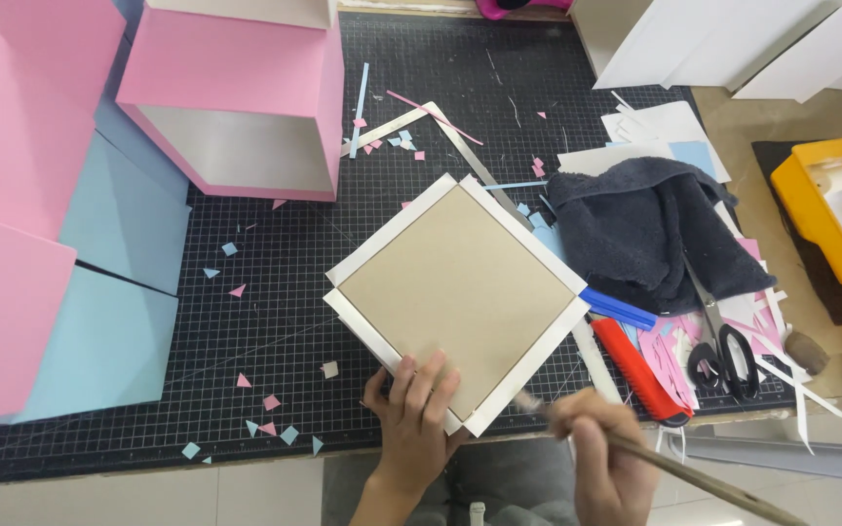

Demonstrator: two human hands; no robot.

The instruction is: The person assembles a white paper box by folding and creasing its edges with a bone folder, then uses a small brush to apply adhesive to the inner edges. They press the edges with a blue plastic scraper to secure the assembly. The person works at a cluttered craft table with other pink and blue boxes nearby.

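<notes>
Head view: left hand on square greyboard (white-edged)

Craft or box-making workshop. Tabletop covered by a black gridded cutting mat littered with pink and blue paper offcuts. Pink paper-covered boxes and blue sheets at left, scissors, red utility knife, metal ruler, dark rag, yellow tray at right.

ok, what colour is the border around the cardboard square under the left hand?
White border around the brown cardboard square; seen best in the head view.
</notes>
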